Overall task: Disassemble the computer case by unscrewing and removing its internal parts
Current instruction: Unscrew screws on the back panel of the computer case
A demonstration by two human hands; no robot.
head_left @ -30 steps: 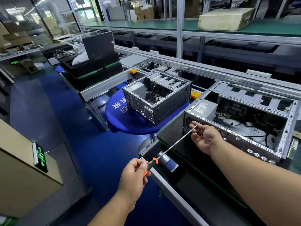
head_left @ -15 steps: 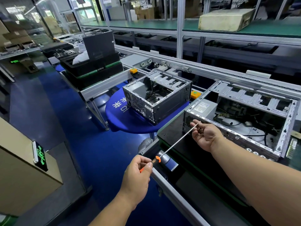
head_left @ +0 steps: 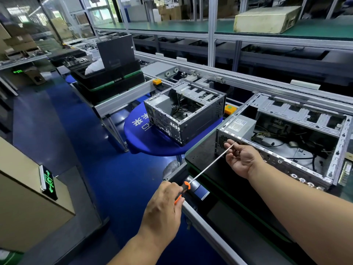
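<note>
Along a factory conveyor line, seen from the head camera looking forward and down, a person stands at a black work surface [head_left: 210, 159] edged in green. On it, to the right, lies an open silver-grey steel computer case [head_left: 305, 148] with its side panel off, showing a grey boxed power supply [head_left: 239, 126] in the near left corner and loose cables deeper inside.

The left hand [head_left: 164, 205], low and centre, is wrapped around the orange-and-black handle of a long thin-shafted screwdriver [head_left: 208, 165]. The shaft runs up and to the right, its long axis pointing at the case's rear panel just below the power supply. The right hand [head_left: 242, 161] is curled loosely near the tip, fingers pinching the shaft to steady it; the tip itself is hidden among the fingers, so whether it sits in a screw cannot be told.

The right hand is the nearer one, just beside the case's rear left corner; the left hand is well apart from it, back along the shaft. The coming move seems to depend on keeping the shaft in line with a rear-panel screw.

Further back, a second open grey computer case [head_left: 183, 115] sits on a round blue table [head_left: 145, 138].
</note>
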